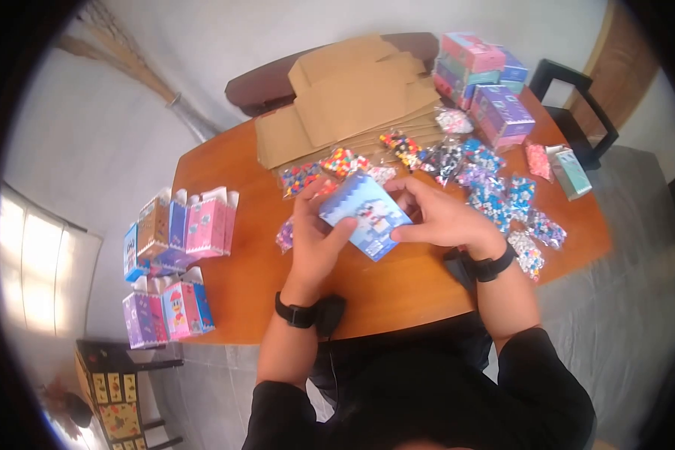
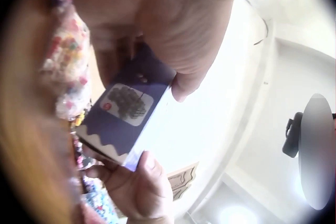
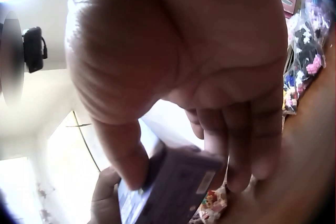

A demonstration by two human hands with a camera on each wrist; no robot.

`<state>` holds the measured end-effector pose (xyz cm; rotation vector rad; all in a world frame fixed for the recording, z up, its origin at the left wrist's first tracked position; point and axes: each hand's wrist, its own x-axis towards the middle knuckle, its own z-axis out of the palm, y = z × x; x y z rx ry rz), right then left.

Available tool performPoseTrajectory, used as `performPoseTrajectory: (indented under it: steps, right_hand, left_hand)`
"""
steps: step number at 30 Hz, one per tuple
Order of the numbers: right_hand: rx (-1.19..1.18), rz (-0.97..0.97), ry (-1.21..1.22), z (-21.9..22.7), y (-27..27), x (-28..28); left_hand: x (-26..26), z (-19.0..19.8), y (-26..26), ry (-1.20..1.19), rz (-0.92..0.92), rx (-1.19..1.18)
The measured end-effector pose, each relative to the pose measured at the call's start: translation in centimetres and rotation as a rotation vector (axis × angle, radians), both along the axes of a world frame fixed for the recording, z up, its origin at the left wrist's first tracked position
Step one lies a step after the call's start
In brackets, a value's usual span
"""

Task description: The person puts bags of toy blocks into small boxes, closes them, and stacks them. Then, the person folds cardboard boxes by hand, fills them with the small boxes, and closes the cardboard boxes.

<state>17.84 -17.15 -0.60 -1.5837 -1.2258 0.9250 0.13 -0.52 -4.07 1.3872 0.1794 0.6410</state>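
A small blue printed box is held tilted above the table between both hands. My left hand grips its left side, thumb on the front and fingers behind. At its right corner my right hand pinches it, thumb in front. The left wrist view shows a dark side of the box with a white picture panel and a scalloped border at one end. A white barcode label marks the end of the box in the right wrist view. Bags of small coloured pieces lie just beyond the hands.
Open-topped printed boxes stand in groups at the table's left. Flattened brown cardboard is stacked at the back. Closed boxes are piled at the back right, above more bags. A black chair stands beyond the right edge.
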Motion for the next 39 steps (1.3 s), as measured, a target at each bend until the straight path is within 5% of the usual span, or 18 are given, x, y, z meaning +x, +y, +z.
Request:
performPoseTrajectory:
  steps: [5, 7, 15, 20, 34, 36, 39]
  right_hand:
    - [0.221, -0.222, 0.303, -0.2, 0.2, 0.7]
    - [0.31, -0.51, 0.514, 0.8, -0.1, 1.5]
    - [0.681, -1.045, 0.356, 4.8, -6.7, 12.6]
    - [0.545, -1.299, 0.149, 3.1, -8.8, 18.8]
    - [0.537, -1.118, 0.276, -0.6, -6.8, 21.1]
    - [0.505, -1.496, -0.142, -0.9, -6.2, 20.9]
    - [0.672, -1.376, -0.187, 2.2, -5.3, 13.3]
  left_hand:
    - [0.0, -0.5, 0.8, -0.122, 0.14, -0.111]
    - [-0.1, -0.2, 1.0, -0.097, 0.181, -0.049]
    - [-0.2, -0.3, 1.0, 0.027, 0.092, 0.036]
    - [-0.2, 0.0, 0.7, 0.027, 0.085, 0.004]
    - [0.1, -0.5, 0.8, 0.081, 0.12, 0.001]
    - [0.1, -0.7, 0.8, 0.076, 0.105, 0.006]
    - [0.3, -1.5, 1.2, 0.037, 0.116, 0.079]
